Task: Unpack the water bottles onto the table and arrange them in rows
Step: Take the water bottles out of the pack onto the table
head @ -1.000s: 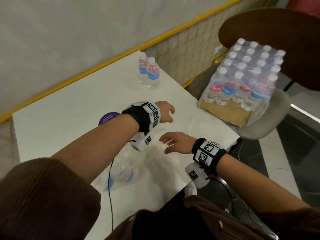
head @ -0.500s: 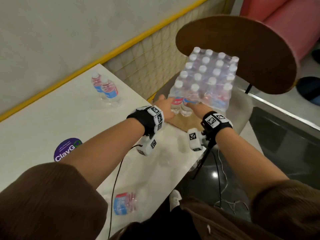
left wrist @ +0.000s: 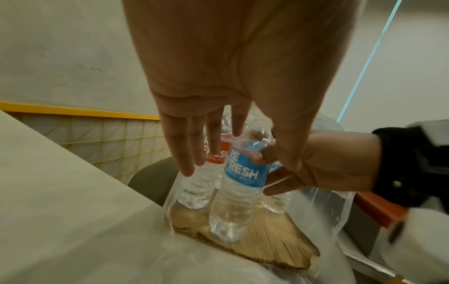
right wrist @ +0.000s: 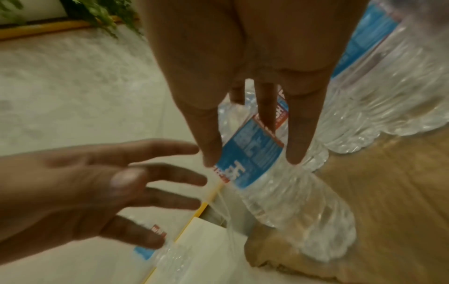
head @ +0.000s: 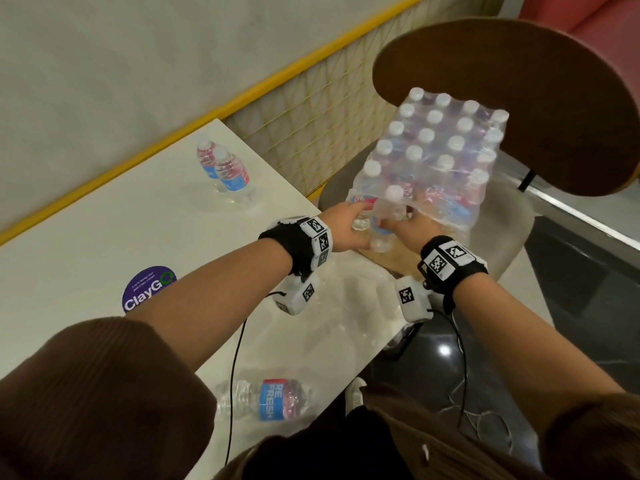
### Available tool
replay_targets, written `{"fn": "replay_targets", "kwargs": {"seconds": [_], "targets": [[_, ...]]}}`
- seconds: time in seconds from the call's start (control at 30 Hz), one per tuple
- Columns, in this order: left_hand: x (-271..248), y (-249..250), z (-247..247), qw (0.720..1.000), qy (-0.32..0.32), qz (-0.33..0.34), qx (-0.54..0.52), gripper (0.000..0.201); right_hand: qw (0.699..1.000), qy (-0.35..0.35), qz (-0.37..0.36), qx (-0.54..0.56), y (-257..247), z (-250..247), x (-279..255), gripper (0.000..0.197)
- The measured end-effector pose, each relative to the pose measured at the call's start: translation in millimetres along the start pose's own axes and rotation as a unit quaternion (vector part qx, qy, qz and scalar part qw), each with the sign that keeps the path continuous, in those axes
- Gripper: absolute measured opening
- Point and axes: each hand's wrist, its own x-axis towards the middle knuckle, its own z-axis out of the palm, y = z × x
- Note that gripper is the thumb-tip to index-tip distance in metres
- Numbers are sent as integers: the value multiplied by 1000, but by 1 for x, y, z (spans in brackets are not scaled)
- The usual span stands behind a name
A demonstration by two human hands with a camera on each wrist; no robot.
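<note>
At the pack's [head: 446, 157] torn near corner: blue-labelled bottle [left wrist: 239, 184], upright, between both hands; right hand [left wrist: 323, 165] grips it, left hand [head: 346, 225], fingers spread, touches red-labelled neighbour [left wrist: 206, 169].

A shrink-wrapped pack of bottles [head: 440, 161] sits on cardboard, torn open at its near end. Two bottles [head: 227, 174] stand upright on the table [head: 104, 230]; another bottle [head: 266, 400] lies flat.
</note>
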Motion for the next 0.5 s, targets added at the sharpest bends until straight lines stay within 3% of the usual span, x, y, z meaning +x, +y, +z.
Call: {"fn": "replay_targets", "kwargs": {"seconds": [0.07,0.17,0.27,0.33,0.37,0.43,0.47,0.5], "targets": [[3,4,4,998,-11,17,-58,92,998,-9,-48,-44,1,4,-8,61],[6,0,13,991,-55,11,-125,109,990,-56,-76,-101,8,14,-7,76],[-4,-7,7,992,-51,-10,-111,93,981,-113,-99,-120,11,15,-1,68],[-12,-11,-2,993,-45,-14,-105,74,984,-143,-80,-72,-3,15,-6,45],[-12,-16,-3,993,-41,-19,-105,67,988,-133,-59,-44,-12,15,-6,31],[-20,-16,-6,995,-30,-32,-87,55,999,-32,-32,-16,-29,15,-2,14],[-25,-15,-7,997,-26,-40,-61,52,1000,9,-15,-1,-35,15,-1,12],[-30,-16,-8,998,-26,-40,-28,50,1000,25,14,13,-42,15,-2,26]]}}
